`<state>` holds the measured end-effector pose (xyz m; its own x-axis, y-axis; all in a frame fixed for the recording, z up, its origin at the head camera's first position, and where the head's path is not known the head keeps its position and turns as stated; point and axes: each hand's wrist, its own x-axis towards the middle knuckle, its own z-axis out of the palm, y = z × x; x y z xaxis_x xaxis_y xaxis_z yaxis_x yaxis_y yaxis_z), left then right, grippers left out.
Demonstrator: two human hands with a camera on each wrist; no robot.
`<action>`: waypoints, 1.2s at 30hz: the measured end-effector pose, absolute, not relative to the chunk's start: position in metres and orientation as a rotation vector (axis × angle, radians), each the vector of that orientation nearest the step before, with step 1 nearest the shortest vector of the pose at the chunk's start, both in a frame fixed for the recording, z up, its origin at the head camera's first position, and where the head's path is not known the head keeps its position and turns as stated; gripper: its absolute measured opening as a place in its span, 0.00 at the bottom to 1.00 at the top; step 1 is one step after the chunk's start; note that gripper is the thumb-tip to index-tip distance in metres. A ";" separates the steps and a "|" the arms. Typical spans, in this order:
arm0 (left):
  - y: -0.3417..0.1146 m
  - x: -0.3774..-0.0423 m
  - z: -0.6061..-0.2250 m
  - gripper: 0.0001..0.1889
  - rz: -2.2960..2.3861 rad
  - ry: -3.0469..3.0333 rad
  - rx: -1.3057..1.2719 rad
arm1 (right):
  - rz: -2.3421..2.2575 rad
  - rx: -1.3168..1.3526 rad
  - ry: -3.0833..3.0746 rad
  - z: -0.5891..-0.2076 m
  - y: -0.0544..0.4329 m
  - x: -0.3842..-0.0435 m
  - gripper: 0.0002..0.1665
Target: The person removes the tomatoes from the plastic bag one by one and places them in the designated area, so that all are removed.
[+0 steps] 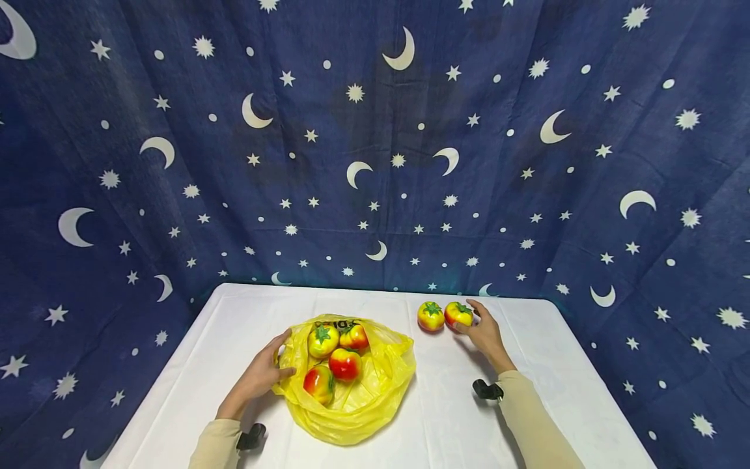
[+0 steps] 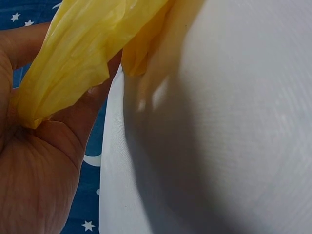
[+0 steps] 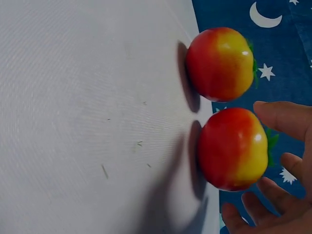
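A yellow plastic bag lies wide open on the table, with several red-and-yellow toy tomatoes inside, one of them a tomato near the middle. At the bag's left side my left hand holds the rim; the left wrist view shows yellow film running between thumb and fingers. Two more tomatoes sit side by side at the back right. My right hand reaches over the right-hand tomato, fingers spread around its leafy top. The left-hand tomato stands close beside it, untouched.
A white cloth covers the table. Behind it hangs a dark blue curtain with moons and stars, close to the table's back edge. Small dark specks dot the cloth near the two tomatoes.
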<state>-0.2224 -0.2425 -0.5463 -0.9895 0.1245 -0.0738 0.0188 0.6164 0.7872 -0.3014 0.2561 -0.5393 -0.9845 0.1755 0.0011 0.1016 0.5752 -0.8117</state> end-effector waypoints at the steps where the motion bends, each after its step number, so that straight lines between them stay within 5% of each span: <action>1: -0.243 -0.223 -0.546 0.48 1.321 2.713 0.125 | 1.379 -0.234 -2.712 -0.537 0.256 -0.301 0.45; 36: -0.244 -0.224 -0.546 0.47 1.340 2.702 0.161 | 1.459 0.115 -2.423 -0.470 0.194 -0.241 0.35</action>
